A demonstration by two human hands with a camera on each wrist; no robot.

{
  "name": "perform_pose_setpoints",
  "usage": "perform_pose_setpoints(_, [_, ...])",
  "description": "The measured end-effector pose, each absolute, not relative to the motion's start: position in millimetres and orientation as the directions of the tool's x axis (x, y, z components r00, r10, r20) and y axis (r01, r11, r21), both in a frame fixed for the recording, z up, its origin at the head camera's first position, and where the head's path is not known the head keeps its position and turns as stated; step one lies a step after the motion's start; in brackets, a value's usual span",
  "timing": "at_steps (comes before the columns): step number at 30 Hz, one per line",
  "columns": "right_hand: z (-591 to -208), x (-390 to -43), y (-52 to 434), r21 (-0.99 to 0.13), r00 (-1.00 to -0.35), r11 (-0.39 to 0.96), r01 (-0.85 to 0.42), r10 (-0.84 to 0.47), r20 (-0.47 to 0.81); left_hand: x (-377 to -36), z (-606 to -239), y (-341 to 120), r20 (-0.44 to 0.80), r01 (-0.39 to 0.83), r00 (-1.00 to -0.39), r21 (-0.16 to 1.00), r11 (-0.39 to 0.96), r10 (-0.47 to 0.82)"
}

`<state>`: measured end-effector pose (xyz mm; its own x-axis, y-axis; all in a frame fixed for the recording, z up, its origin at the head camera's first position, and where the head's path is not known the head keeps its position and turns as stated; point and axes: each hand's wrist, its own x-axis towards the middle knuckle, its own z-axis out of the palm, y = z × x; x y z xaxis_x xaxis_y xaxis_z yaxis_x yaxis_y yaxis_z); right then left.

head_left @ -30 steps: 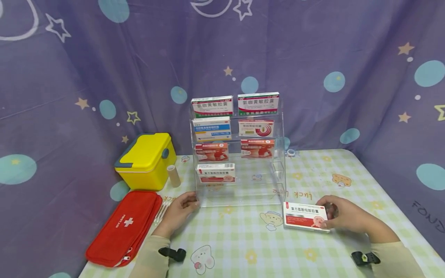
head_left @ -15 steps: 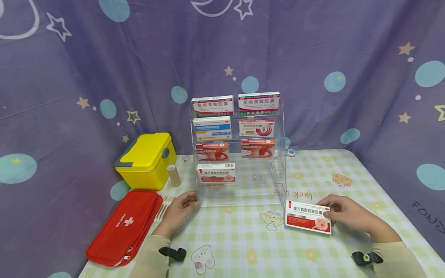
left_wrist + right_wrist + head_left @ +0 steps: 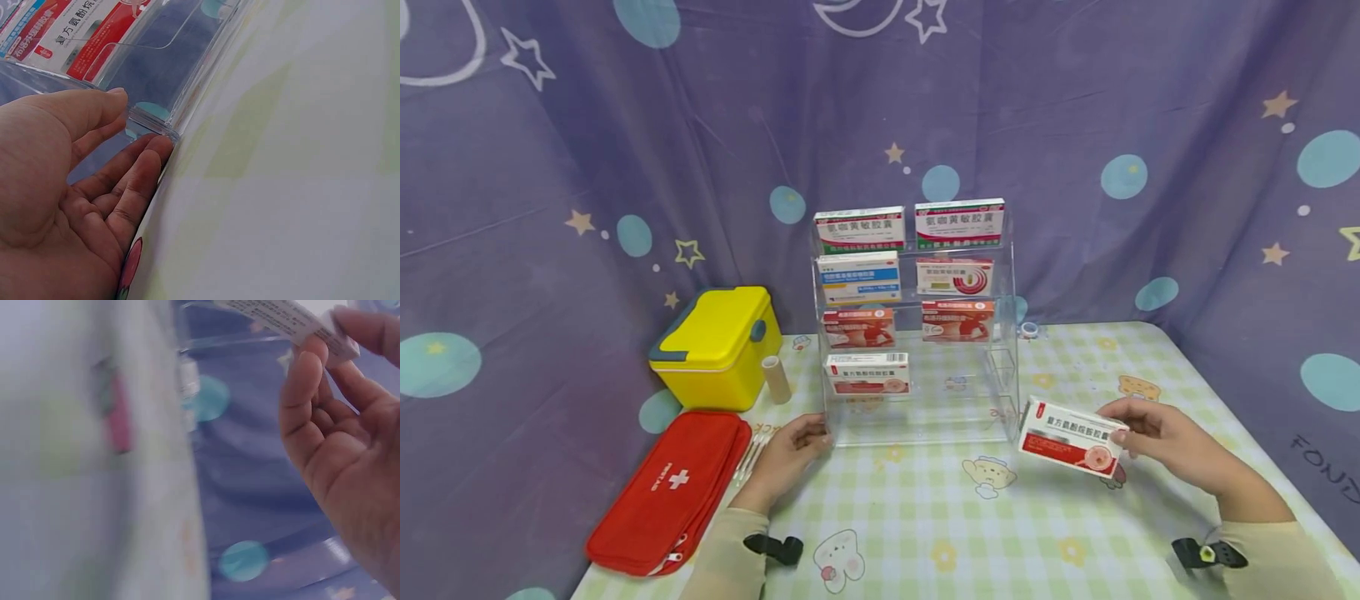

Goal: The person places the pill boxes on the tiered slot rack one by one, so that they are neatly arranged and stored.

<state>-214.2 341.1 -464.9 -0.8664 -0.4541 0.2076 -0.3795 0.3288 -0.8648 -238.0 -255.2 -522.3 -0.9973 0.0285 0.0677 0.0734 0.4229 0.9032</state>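
My right hand [image 3: 1157, 437] pinches the right end of a red and white medicine box [image 3: 1072, 437], held tilted just above the table at the lower right of the clear acrylic rack [image 3: 1003, 392]. In the right wrist view the fingers [image 3: 306, 394] and thumb clamp the box's end [image 3: 294, 322]. My left hand [image 3: 790, 454] rests on the table with straight fingers [image 3: 134, 181] touching the rack's lower left corner [image 3: 153, 122]. The rack holds several medicine boxes in two columns; the lowest left one [image 3: 867, 372] matches the held box.
A yellow case [image 3: 715, 346] stands at the back left with a beige roll [image 3: 774, 379] beside it. A red first aid pouch [image 3: 666, 492] lies at the left edge, cotton swabs [image 3: 751, 454] next to it. A checked cloth [image 3: 970, 533] covers the table.
My right hand has lifted the red and white box off the table and carried it up and slightly towards the rack. The left hand has stayed at the rack's corner.
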Motion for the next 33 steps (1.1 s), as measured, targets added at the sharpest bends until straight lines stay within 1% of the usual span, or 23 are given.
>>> perform_pose_setpoints(4, [-432.5, -209.4, 332.5, -0.809, -0.875, 0.38, -0.449, -0.368, 0.314, -232.5, -511.8, -249.2, 0.06, 0.059, -0.998, 0.904, 0.424, 0.012])
perform_pose_setpoints(9, [-389.6, -210.2, 312.7, -0.731, -0.874, 0.479, -0.486, -0.249, 0.417, -220.9, -491.2, -240.6, 0.068, 0.069, -0.998, 0.9, 0.43, 0.017])
perform_pose_setpoints(13, [-365.5, -219.3, 288.5, -0.683, -0.838, 0.502, -0.531, -0.194, 0.51, -227.9, -502.7, -244.0, 0.048, 0.045, -0.999, 0.901, 0.431, 0.003])
perform_pose_setpoints(17, [-349.8, -235.0, 257.8, -0.623, -0.808, 0.552, -0.554, -0.178, 0.561, -235.9, -518.1, -250.4, 0.048, 0.043, -0.999, 0.898, 0.438, 0.0])
perform_pose_setpoints(21, [-346.7, -255.8, 229.2, -0.586, -0.811, 0.601, -0.543, -0.197, 0.55, -237.9, -521.6, -254.7, 0.057, 0.059, -0.998, 0.902, 0.429, 0.016])
perform_pose_setpoints(25, [-357.2, -271.7, 209.8, -0.556, -0.825, 0.639, -0.531, -0.241, 0.511, -238.1, -522.6, -256.2, 0.056, 0.061, -0.998, 0.907, 0.417, 0.024])
perform_pose_setpoints(30, [-375.0, -280.1, 197.0, -0.525, -0.845, 0.687, -0.503, -0.261, 0.467, -238.3, -522.9, -255.3, 0.05, 0.054, -0.999, 0.91, 0.41, 0.021])
perform_pose_setpoints(33, [-384.0, -281.8, 191.3, -0.487, -0.851, 0.724, -0.489, -0.273, 0.448, -238.7, -523.5, -253.8, 0.055, 0.054, -0.998, 0.905, 0.422, 0.009])
